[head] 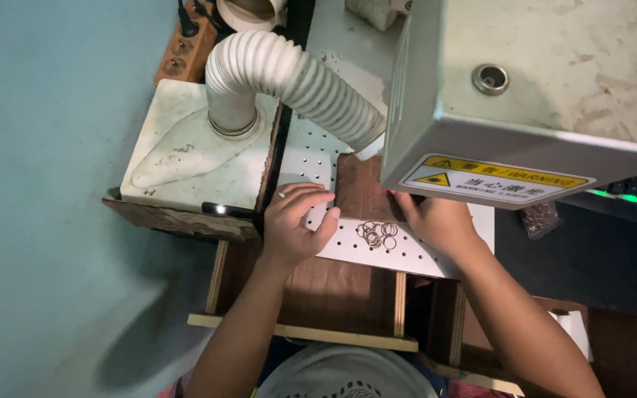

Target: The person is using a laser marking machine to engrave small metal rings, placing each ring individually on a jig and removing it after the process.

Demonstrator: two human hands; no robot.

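Two hands on white perforated worktop [348, 254]: left hand [298, 222] curled loosely, holding nothing visible; right hand [436, 221] fingertips hidden under machine head [532, 96], grip unclear; roughly eight metal rings [377, 234] clustered between them.

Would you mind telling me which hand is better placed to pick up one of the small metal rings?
Probably the left hand: it rests in full view beside the rings, thumb towards them. The right hand's fingers are hidden under the machine housing.
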